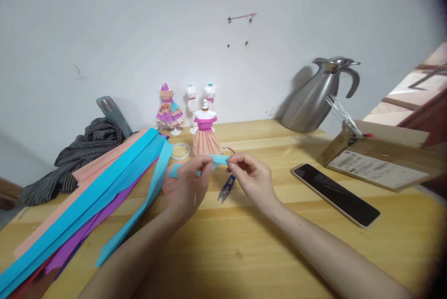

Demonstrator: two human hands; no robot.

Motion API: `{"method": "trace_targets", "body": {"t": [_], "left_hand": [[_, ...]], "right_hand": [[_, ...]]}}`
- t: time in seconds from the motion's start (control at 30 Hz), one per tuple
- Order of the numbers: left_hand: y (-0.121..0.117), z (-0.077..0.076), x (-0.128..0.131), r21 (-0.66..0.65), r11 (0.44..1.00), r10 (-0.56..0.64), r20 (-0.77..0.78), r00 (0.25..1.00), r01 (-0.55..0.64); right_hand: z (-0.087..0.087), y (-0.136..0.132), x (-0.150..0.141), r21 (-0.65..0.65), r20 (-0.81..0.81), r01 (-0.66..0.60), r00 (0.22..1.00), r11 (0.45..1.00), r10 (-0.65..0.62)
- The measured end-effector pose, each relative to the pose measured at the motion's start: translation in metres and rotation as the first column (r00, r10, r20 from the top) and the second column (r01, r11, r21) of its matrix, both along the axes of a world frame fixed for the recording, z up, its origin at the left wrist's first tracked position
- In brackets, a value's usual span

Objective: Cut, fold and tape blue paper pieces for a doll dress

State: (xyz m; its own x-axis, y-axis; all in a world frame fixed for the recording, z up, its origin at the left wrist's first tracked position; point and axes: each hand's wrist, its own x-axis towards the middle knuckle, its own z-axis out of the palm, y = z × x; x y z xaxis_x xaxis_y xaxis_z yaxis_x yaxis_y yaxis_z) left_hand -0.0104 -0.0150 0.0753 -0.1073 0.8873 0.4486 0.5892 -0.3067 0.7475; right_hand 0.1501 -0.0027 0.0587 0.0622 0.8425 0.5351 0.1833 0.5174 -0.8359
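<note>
Between my two hands a short light-blue crepe paper strip is stretched level, just in front of a small dress form in a magenta top and pleated peach skirt. My left hand pinches the strip's left end between thumb and fingers. At the other end, my right hand has thumb and forefinger closed on it. Blue thread snips lie on the table below the strip, partly behind my right hand. Beside my left hand is a piece of peach crepe paper, half hidden by it.
Long crepe paper strips in several colours cover the left side, near a striped cloth and a bottle. More dress forms and a tape roll stand behind. At right are a phone, cardboard box and steel jug.
</note>
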Motion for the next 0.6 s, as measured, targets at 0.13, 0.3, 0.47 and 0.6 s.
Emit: {"method": "trace_targets", "body": {"t": [0.13,0.3,0.47,0.6], "left_hand": [[-0.0006,0.0004,0.0003,-0.003,1.000,0.019,-0.050,0.999,-0.019],[-0.0013,0.0020,0.0007,-0.032,0.999,0.007,-0.050,0.999,-0.008],[-0.0011,0.0028,0.0007,-0.071,0.997,-0.021,-0.020,1.000,0.019],[-0.0023,0.0006,0.0006,-0.076,0.996,-0.035,0.013,0.999,0.036]], "right_hand": [[0.0005,0.0000,-0.0003,-0.007,-0.008,-0.003,1.000,1.000,0.003],[-0.0002,0.0005,-0.0004,-0.004,-0.021,-0.016,1.000,1.000,0.016],[0.0014,0.0000,-0.0007,-0.010,-0.031,-0.030,0.999,1.000,0.029],[0.0033,0.0001,-0.0008,-0.011,-0.044,-0.035,0.998,0.999,0.034]]}}
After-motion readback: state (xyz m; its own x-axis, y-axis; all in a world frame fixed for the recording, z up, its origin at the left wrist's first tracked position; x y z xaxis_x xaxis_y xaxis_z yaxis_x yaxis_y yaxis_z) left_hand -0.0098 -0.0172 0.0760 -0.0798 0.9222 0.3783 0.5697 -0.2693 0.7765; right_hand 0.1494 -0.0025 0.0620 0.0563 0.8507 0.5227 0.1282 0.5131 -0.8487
